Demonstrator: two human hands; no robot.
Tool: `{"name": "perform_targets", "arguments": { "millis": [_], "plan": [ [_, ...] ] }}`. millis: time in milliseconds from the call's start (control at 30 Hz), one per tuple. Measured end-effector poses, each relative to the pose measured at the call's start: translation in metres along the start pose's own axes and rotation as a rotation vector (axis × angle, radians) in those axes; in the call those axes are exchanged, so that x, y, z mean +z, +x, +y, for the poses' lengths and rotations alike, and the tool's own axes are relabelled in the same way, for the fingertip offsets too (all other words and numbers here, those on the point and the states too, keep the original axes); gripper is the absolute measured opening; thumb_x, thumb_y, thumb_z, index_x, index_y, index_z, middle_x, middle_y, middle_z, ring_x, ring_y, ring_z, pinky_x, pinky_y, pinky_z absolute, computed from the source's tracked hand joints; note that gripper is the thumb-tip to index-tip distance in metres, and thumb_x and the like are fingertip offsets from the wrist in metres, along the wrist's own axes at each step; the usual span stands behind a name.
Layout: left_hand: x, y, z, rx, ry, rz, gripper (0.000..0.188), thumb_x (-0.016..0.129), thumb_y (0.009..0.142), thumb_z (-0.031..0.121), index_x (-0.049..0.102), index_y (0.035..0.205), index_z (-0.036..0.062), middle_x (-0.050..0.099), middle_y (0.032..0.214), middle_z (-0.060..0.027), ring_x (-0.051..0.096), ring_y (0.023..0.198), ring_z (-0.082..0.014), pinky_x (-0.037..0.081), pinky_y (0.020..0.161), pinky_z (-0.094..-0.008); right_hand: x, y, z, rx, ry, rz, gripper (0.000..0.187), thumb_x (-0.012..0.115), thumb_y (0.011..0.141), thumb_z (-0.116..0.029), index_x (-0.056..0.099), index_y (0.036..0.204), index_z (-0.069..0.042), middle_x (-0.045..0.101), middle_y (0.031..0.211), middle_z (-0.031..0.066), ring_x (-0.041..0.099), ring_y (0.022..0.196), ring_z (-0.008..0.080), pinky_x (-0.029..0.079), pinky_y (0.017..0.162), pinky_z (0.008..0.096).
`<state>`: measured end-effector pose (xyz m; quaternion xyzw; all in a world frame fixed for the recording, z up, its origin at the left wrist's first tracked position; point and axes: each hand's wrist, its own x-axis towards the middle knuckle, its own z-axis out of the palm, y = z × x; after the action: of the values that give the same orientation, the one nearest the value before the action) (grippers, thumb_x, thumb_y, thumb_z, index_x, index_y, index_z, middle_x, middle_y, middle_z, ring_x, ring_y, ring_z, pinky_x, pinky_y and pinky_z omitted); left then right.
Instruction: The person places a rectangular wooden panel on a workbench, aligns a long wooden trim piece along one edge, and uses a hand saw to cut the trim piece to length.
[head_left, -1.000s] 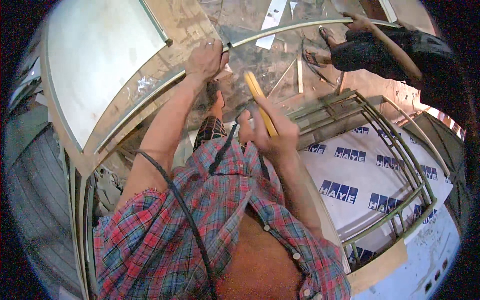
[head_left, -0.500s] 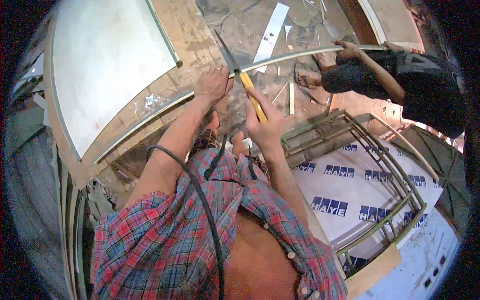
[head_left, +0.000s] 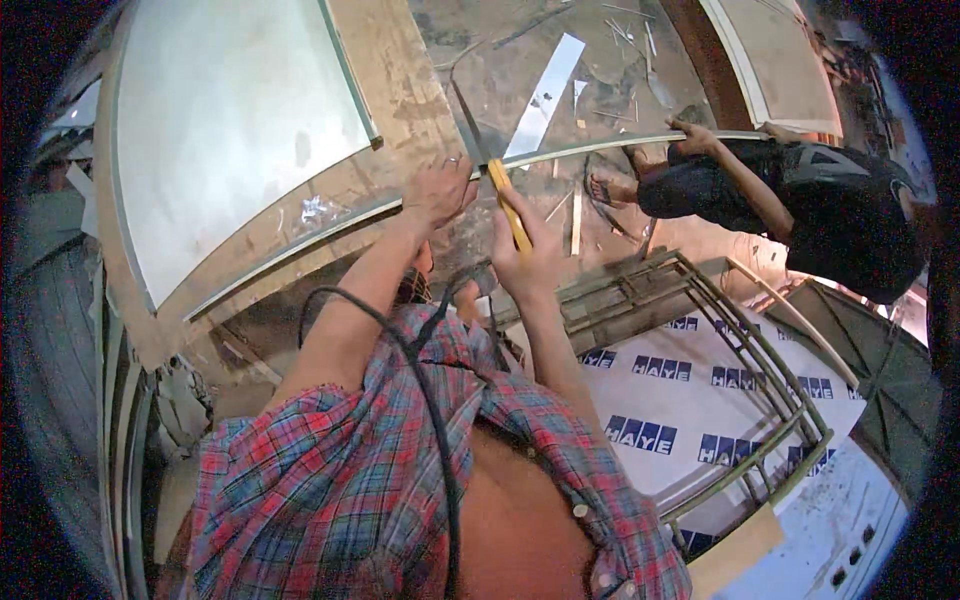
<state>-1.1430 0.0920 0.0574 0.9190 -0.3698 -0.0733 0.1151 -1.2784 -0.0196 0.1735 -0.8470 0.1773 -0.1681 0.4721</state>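
Head view: the right hand (head_left: pixel 527 252) grips a yellow-handled saw (head_left: pixel 497 172), its long axis running away and slightly left, blade tip foremost, crossing a pale strip (head_left: pixel 585 146) just beside the left hand (head_left: pixel 438 190), which is closed over that strip.

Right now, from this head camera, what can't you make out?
All in the head view:
Pale strip, the stretch at the left hand: covered by that hand.
Yellow handle, its gripped part: wrapped by the right hand.
Dark blade, whether it has teeth: too small to tell.
White panel, its far end: cut off by the upper edge.
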Motion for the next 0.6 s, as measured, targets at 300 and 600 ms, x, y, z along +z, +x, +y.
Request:
{"name": "perform_targets", "arguments": {
  "millis": [300, 600],
  "plan": [
    [-0.001, -0.001, -0.022, 0.024, -0.009, 0.031, 0.039, 0.059, 0.087, 0.035, 0.053, 0.108, 0.0031, 0.061, 0.106, -0.0153, 0.058, 0.105, -0.0316, 0.051, 0.080, -0.0442, -0.021, -0.029, -0.014, 0.072, 0.037, -0.044, 0.028, 0.064, 0.085, 0.000, 0.064, 0.113, 0.004, 0.070, 0.102, 0.0181, 0.069, 0.090, 0.0224, 0.052, 0.079, 0.0298],
    [0.003, -0.012, -0.023, -0.034, -0.081, -0.004, 0.042, 0.061, 0.087, 0.035, 0.052, 0.113, 0.0030, 0.063, 0.101, -0.0158, 0.061, 0.098, -0.0344, 0.051, 0.079, -0.0450, -0.064, -0.081, -0.044, 0.139, -0.056, -0.059, 0.033, 0.064, 0.084, -0.001, 0.063, 0.117, 0.003, 0.070, 0.101, 0.0177, 0.069, 0.088, 0.0186, 0.053, 0.077, 0.0279]
  ]
}}
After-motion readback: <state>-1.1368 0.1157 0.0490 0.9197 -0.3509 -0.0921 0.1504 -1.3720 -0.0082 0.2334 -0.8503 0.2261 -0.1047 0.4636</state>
